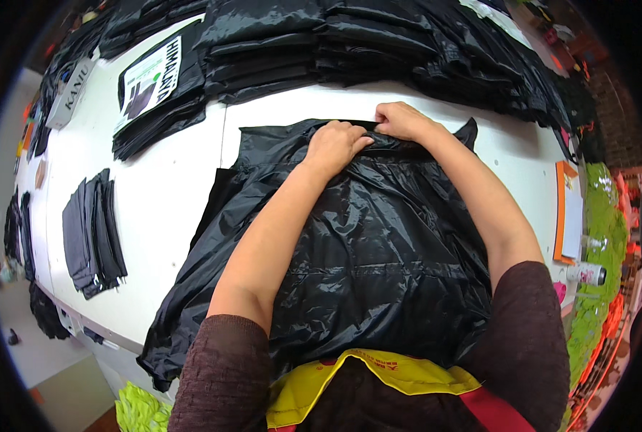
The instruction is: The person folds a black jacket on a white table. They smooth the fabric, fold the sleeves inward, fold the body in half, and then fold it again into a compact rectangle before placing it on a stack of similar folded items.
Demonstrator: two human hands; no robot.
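Observation:
A large glossy black sheet (364, 266), thin and creased, spreads over the white table in front of me and hangs past its near edge. Whether it is a bag or a garment I cannot tell. Its far edge is bunched between my hands. My left hand (335, 147) is closed on that edge, the fingers curled over the folds. Close on its right, my right hand (401, 121) pinches the same edge, with its fingertips partly hidden.
Tall stacks of folded black pieces (321, 50) line the far side. A packaged black stack (159, 93) and dark strips (94, 234) lie left on the white table (166, 209). To the right are an orange-edged box (562, 212), a white bottle (586, 273) and green material (602, 245).

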